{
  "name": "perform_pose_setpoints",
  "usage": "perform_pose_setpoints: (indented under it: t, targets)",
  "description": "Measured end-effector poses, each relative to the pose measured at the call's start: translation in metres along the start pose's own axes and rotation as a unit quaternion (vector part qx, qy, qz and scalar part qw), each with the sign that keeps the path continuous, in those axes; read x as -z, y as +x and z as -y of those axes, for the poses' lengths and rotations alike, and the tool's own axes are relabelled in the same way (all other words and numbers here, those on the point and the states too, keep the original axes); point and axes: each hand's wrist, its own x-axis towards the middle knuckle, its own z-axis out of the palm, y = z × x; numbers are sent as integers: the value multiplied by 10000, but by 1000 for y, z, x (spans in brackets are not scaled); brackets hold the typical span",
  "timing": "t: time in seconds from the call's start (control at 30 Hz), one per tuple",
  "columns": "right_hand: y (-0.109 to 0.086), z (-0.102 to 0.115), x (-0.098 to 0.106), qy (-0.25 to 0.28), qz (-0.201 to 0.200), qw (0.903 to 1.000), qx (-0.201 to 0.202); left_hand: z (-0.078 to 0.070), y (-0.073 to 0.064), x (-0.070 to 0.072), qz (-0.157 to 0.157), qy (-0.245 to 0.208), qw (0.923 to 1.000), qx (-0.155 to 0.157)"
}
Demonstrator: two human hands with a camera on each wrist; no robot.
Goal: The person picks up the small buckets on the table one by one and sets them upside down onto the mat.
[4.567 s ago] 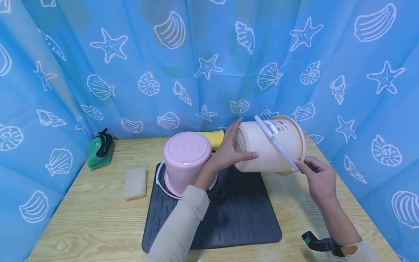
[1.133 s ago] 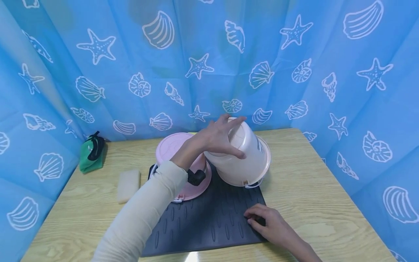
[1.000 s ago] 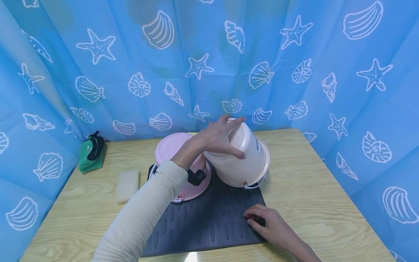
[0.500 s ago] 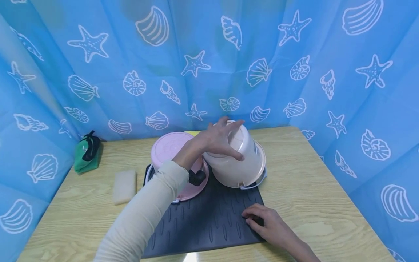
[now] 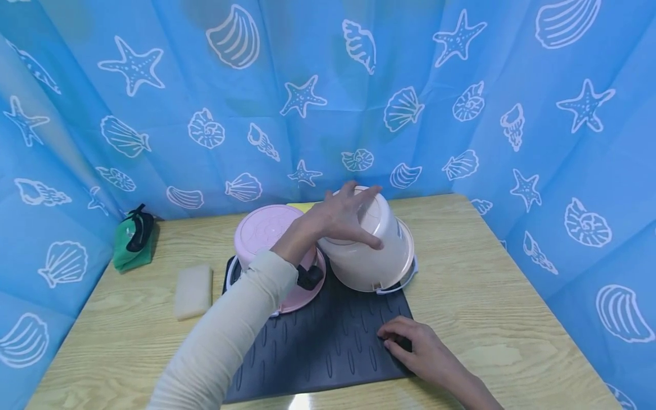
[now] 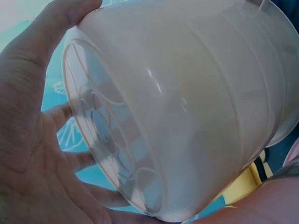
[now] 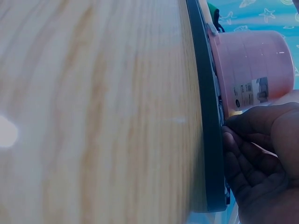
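Observation:
My left hand (image 5: 342, 221) spans the base of a cream bucket (image 5: 371, 265), thumb on the near side and fingers across the far edge. The bucket is upside down with its rim towards the dark mat (image 5: 312, 359) and looks tilted; its handle hangs at the lower right. In the left wrist view the fingers curve round the ringed base (image 6: 112, 130). Left of it, a pink bucket (image 5: 266, 230) stands upside down on the mat, partly behind my left arm. My right hand (image 5: 417, 347) rests at the mat's right edge, fingers loosely curled, holding nothing.
A pale sponge block (image 5: 193, 291) lies on the wooden table (image 5: 128, 353), left of the mat. Farther back is a green cloth-like item (image 5: 130, 250) with a black strap. Something yellow (image 5: 301, 206) shows behind the pink bucket. A blue shell-print curtain (image 5: 328, 142) surrounds the table.
Earlier both hands held the cream bucket sideways at the right. It now stands rim-down beside the pink bucket; my right hand has let go and dropped to the mat. The last second shows little movement.

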Motion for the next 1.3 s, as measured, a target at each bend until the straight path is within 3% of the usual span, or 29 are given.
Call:
perform_pose_setpoints:
  t: [0.37,1.3]
  targets:
    - [0,2,2,-15,7,10000,-11,-5,5,2,307,255,9991,132]
    - [0,4,3,111,-17,9999,16,-13,21,-6,453,365,9982,132]
